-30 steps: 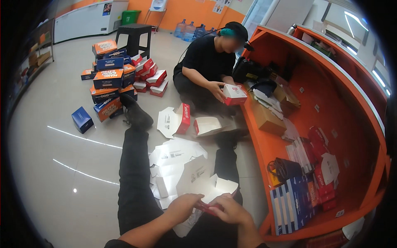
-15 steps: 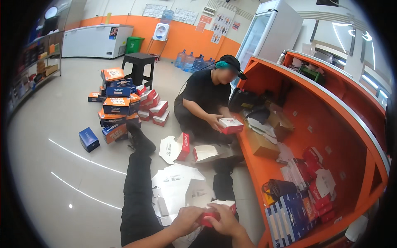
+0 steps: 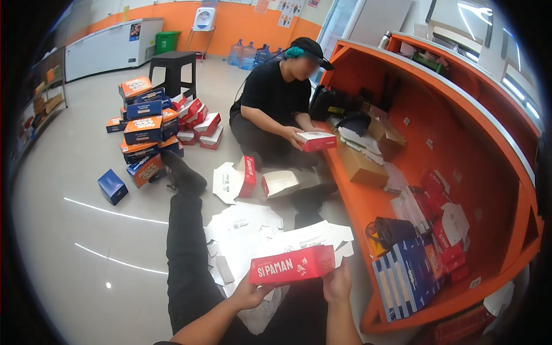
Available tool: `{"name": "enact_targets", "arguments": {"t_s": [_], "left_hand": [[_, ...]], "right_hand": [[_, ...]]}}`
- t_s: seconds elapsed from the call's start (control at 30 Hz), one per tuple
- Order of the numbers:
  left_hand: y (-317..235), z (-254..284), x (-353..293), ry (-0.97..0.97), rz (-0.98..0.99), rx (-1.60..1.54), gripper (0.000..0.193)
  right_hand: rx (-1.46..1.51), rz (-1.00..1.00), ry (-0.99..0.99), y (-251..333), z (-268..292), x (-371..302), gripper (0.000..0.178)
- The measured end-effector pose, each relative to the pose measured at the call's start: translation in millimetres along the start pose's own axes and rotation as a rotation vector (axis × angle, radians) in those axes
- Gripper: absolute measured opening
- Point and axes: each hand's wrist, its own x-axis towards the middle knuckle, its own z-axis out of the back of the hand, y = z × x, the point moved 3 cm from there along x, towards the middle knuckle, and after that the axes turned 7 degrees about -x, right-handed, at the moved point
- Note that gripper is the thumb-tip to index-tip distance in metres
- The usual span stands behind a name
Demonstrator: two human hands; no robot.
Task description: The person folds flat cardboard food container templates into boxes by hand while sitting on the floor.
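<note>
A red cardboard box (image 3: pixel 293 265) with its white lid flap (image 3: pixel 322 234) raised is held up between my two hands over my lap. My left hand (image 3: pixel 251 293) grips its lower left corner, and my right hand (image 3: pixel 338 283) has hold of its right end. Under and beyond it, flat white carton blanks (image 3: pixel 244 221) lie in a pile between my legs. Just past the pile stand a red box with an open white flap (image 3: pixel 248 177) and an open box showing its pale inside (image 3: pixel 280 183).
A person in black (image 3: pixel 282 98) sits opposite, holding a red and white box (image 3: pixel 316 141). Orange and blue boxes (image 3: pixel 144 129) are stacked at left beside red ones (image 3: pixel 208 125) and a black stool (image 3: pixel 173 60). An orange shelf unit (image 3: pixel 356 213) runs along my right, holding flat blue cartons (image 3: pixel 402 282).
The red box has been lifted and turned, so its long red side and raised flap now show. My hands have moved apart to its two ends. The view has shifted slightly.
</note>
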Motion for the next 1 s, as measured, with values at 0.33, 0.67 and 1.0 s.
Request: {"name": "enact_targets", "arguments": {"t_s": [0.33, 0.67, 1.0], "left_hand": [[18, 16, 5, 0.082, 0.182, -0.176, 0.038], [15, 31, 14, -0.462, 0.246, 0.348, 0.111], [-29, 19, 13, 0.075, -0.206, 0.68, 0.055]], "right_hand": [[0.114, 0.24, 0.132, -2, 8, 13, 0.039], [-0.065, -0.039, 0.291, -15, 23, 17, 0.039], [-0.713, 0.05, 0.483, -3, -38, -12, 0.032]]}}
